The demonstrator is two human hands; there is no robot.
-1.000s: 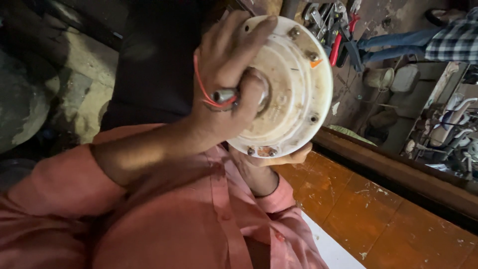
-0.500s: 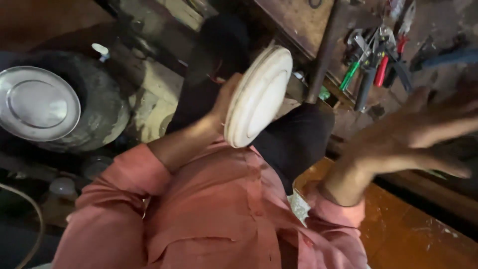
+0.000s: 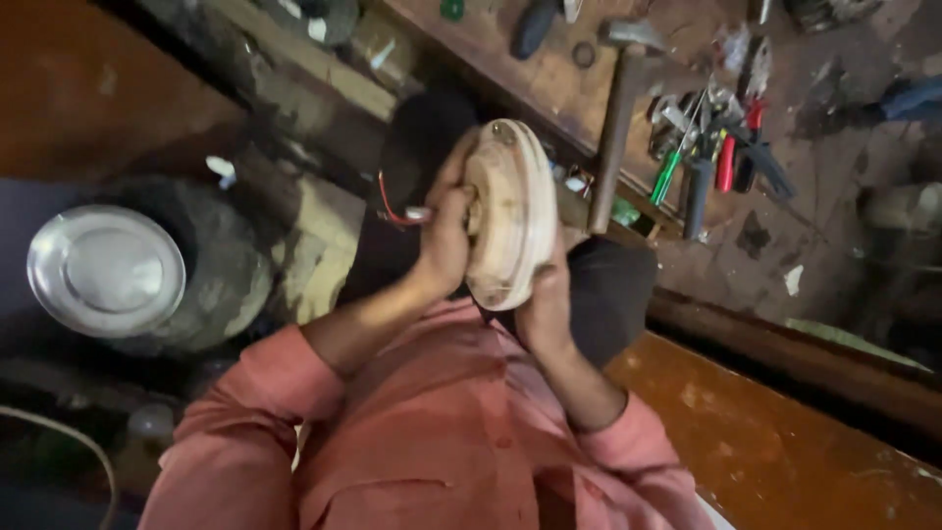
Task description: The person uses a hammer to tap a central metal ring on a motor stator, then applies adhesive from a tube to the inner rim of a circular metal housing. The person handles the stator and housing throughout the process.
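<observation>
Left hand [image 3: 446, 240]: grip pressed on round white housing [image 3: 510, 226].
Right hand [image 3: 545, 309]: cupping its rim from below.
Risk: red wire [image 3: 388, 208] may snag; edge-on housing could slip.

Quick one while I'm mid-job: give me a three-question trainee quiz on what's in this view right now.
1. True or false: both hands hold the round cream-coloured disc part.
2. Which lies on the workbench beyond the disc? A) hammer B) paintbrush C) tape measure
3. Fill in: near the left hand, thin ____ wires trail from the disc.

Key:
1. True. The left hand grips one side, and the right hand supports the disc from below.
2. A. The hammer lies beside screwdrivers with green and red handles.
3. Red.
</observation>
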